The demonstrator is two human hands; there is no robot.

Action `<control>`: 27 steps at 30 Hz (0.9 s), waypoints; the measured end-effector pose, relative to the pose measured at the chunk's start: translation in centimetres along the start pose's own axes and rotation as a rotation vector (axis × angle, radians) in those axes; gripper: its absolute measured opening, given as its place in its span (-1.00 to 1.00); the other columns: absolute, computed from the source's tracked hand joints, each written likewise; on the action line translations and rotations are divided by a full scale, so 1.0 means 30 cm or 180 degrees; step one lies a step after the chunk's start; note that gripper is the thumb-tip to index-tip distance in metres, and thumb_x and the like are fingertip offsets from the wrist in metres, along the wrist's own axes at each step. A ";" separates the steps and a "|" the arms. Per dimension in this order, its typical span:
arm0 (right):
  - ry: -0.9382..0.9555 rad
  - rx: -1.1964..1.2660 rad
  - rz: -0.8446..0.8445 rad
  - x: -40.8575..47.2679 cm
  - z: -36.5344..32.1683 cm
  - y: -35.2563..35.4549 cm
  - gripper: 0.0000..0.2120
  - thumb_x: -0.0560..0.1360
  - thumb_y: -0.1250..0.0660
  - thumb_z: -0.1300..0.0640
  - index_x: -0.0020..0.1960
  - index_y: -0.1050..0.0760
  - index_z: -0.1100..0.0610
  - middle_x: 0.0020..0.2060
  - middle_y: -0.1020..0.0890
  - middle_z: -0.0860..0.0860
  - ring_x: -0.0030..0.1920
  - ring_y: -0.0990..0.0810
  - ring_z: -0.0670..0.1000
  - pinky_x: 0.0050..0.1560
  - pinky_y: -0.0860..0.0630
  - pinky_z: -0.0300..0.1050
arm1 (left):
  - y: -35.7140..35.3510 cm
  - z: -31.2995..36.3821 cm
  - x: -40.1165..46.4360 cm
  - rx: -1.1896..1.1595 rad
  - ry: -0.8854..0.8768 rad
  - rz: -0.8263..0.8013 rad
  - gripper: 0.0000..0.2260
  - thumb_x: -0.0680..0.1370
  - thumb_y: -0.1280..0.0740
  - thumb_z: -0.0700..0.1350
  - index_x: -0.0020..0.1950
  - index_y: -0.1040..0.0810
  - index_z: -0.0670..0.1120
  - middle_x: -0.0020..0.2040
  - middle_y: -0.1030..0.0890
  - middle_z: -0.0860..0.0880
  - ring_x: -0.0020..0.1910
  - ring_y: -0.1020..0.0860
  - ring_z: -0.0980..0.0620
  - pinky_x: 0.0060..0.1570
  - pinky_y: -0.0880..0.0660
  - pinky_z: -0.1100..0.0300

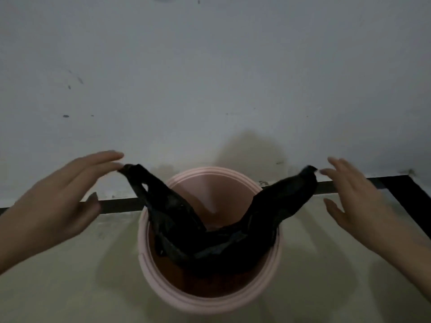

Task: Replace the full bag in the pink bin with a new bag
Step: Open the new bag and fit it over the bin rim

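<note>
Here, pink bin (210,297) on pale floor (70,287) by wall (210,66) (scuffed); both hands spread, black bag (210,248) inside.

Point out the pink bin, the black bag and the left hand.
pink bin (205,301), head view, on its near rim.
black bag (210,250), head view, on its crumpled middle inside the bin.
left hand (63,194), head view, on its back.

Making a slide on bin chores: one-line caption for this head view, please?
Both hands, left hand and right hand, stretch the black bag's handles apart above the pink bin.
</note>
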State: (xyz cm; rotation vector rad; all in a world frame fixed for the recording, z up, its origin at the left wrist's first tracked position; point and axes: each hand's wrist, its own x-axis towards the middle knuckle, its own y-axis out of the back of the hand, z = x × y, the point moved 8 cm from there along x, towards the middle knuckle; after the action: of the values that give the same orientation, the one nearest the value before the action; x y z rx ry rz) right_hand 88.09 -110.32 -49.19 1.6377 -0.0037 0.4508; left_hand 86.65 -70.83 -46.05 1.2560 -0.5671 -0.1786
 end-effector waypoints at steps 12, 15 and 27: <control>0.2930 -0.1221 0.0166 -0.078 -0.625 -0.261 -0.68 0.38 -0.17 0.32 0.02 -0.59 0.13 -0.44 -0.62 0.05 -0.29 -0.60 0.10 0.26 -0.40 0.23 | -0.376 0.354 -0.060 0.1234 -0.2162 -0.1366 -0.60 0.51 -0.16 0.21 -0.08 -0.61 -0.07 -0.12 -0.68 -0.01 0.01 -0.61 -0.03 0.28 -0.23 0.00; 0.3179 -0.1156 0.0230 -0.091 -0.639 -0.189 -0.80 0.30 -0.26 0.38 -0.38 -0.50 0.12 -0.57 -0.48 0.02 -0.44 -0.48 0.08 0.19 -0.48 0.15 | -0.321 0.334 -0.111 0.1244 -0.2356 -0.0984 -0.76 0.52 -0.18 0.00 -0.17 -0.57 -0.08 -0.29 -0.63 -0.03 -0.23 -0.62 -0.06 0.18 -0.30 0.04; 0.3713 -0.0479 0.0073 -0.430 -0.435 -0.101 -0.83 0.51 -0.23 0.26 -0.01 -0.59 0.15 -0.13 -0.70 0.10 -0.10 -0.67 0.08 0.04 -0.59 -0.05 | -0.287 0.360 -0.415 0.1027 -0.3255 -0.0162 -0.75 0.54 -0.16 -0.23 0.00 -0.64 -0.19 -0.01 -0.69 -0.16 0.05 -0.62 -0.13 0.06 -0.56 -0.04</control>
State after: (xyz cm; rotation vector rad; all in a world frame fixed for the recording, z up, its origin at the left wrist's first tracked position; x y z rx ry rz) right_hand 73.28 -100.81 -55.22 1.0336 0.7884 1.3241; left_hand 72.22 -77.34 -55.78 1.4432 -1.4821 -0.8216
